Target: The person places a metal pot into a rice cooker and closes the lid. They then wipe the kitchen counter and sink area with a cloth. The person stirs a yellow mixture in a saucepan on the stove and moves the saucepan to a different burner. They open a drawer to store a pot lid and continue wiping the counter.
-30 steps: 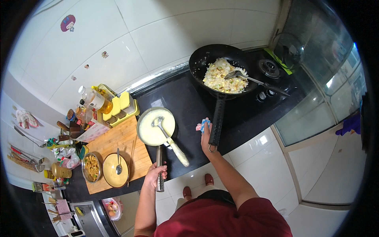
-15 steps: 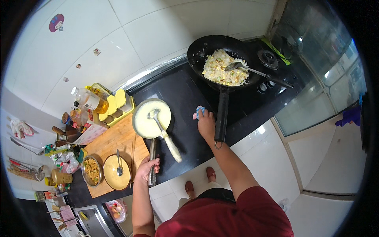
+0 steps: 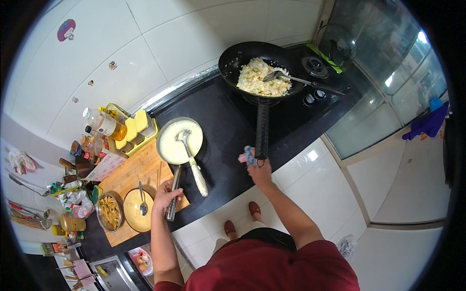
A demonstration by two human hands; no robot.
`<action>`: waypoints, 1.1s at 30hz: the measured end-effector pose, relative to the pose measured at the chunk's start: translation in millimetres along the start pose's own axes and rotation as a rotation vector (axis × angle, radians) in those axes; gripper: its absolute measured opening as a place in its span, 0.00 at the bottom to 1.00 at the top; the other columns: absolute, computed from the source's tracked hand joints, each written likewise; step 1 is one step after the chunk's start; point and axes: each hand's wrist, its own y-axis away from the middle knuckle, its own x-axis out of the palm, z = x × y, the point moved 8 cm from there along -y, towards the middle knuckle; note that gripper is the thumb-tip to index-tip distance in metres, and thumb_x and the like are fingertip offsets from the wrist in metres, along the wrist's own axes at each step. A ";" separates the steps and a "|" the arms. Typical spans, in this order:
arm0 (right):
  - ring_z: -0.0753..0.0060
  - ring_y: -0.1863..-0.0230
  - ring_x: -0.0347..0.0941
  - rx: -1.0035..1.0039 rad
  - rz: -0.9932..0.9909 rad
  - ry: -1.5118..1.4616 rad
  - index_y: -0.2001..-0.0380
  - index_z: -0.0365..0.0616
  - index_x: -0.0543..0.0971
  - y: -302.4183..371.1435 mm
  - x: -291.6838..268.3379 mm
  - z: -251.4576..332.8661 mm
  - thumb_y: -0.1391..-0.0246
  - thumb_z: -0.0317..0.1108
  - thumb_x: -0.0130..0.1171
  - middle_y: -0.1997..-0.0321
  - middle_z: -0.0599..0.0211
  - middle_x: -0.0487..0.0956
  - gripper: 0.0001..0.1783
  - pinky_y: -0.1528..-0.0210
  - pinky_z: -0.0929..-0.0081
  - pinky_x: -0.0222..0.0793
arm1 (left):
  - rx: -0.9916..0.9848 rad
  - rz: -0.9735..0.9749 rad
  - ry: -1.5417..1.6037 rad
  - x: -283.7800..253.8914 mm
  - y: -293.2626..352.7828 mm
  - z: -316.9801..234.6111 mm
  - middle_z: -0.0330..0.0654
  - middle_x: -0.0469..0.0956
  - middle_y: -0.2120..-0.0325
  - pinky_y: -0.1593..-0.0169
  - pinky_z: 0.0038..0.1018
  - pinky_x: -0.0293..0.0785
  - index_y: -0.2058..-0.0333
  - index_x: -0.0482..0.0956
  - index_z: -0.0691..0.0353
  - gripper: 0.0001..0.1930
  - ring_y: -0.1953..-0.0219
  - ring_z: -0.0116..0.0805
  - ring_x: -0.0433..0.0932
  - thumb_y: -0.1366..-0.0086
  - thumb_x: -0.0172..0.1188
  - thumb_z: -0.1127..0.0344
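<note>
My left hand point(image 3: 165, 195) is closed around the metal handle of a saucepan point(image 3: 168, 127), which sits on the black counter beside the wooden cutting board. Pale, creamy food fills the pan, and a serving spoon point(image 3: 198, 177) with a white marbled handle rests in it. At the counter's front edge, my right hand point(image 3: 260, 172) has its fingers around a pink-and-blue cloth point(image 3: 249, 155), just below the tip of the wok handle. The black wok point(image 3: 232, 54) stands on the stove with fried rice point(image 3: 262, 80) and a metal turner point(image 3: 310, 83) inside.
The cutting board point(image 3: 136, 167) carries a yellow bowl point(image 3: 133, 220) with a spoon and a metal bowl of cooked food point(image 3: 109, 212). Seasoning boxes point(image 3: 141, 123) and an oil bottle point(image 3: 109, 125) line the wall. A glass lid point(image 3: 335, 46) leans behind the stove.
My right hand has drawn the cloth nearer, from the countertop beside the wok handle to the front edge. The saucepan handle has swung slightly left in my left hand. The view has shifted a little.
</note>
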 end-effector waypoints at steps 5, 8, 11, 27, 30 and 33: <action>0.44 0.50 0.67 -0.076 -0.227 0.448 0.49 0.44 0.74 7.2 -72.4 -37.3 0.60 0.18 0.57 0.49 0.43 0.70 0.29 0.46 0.60 0.64 | 0.343 -0.438 -0.831 -20.5 27.0 -37.8 0.46 0.76 0.75 0.66 0.32 0.74 0.53 0.70 0.71 0.26 0.73 0.42 0.77 0.50 0.67 0.70; 0.44 0.52 0.68 -0.028 -0.322 0.619 0.50 0.44 0.75 0.2 -85.8 -54.9 0.61 0.18 0.56 0.50 0.42 0.71 0.28 0.47 0.60 0.64 | 0.675 -0.653 -0.656 -2.1 81.5 -64.1 0.49 0.73 0.69 0.59 0.32 0.71 0.58 0.73 0.70 0.16 0.65 0.44 0.74 0.46 0.61 0.73; 0.49 0.57 0.68 -0.051 -0.302 0.616 0.52 0.43 0.76 -5.2 -61.6 -55.5 0.60 0.19 0.55 0.54 0.44 0.71 0.26 0.53 0.60 0.66 | 0.863 -0.663 -0.499 24.7 128.8 -67.2 0.48 0.72 0.71 0.60 0.30 0.69 0.63 0.72 0.70 0.10 0.67 0.39 0.73 0.45 0.58 0.76; 0.45 0.49 0.68 -0.017 -0.035 0.190 0.52 0.47 0.70 2.9 53.2 44.7 0.48 0.31 0.53 0.47 0.50 0.68 0.18 0.52 0.58 0.69 | 0.455 -0.243 -0.105 68.7 99.5 50.8 0.37 0.77 0.72 0.63 0.19 0.72 0.63 0.75 0.66 0.07 0.70 0.21 0.74 0.40 0.58 0.73; 0.43 0.50 0.67 -0.006 0.010 0.133 0.52 0.45 0.70 -7.0 33.3 42.7 0.49 0.31 0.55 0.47 0.47 0.67 0.19 0.50 0.56 0.66 | 0.420 -0.247 -0.042 66.1 92.8 67.3 0.36 0.77 0.72 0.63 0.18 0.71 0.63 0.75 0.65 0.07 0.69 0.20 0.74 0.40 0.58 0.73; 0.41 0.51 0.66 -0.239 -0.048 0.575 0.48 0.43 0.70 1.7 45.6 2.7 0.50 0.30 0.57 0.46 0.45 0.66 0.23 0.49 0.56 0.64 | 0.403 -0.208 -0.021 76.7 86.8 73.4 0.36 0.77 0.71 0.64 0.17 0.70 0.63 0.75 0.65 0.06 0.69 0.20 0.73 0.40 0.58 0.74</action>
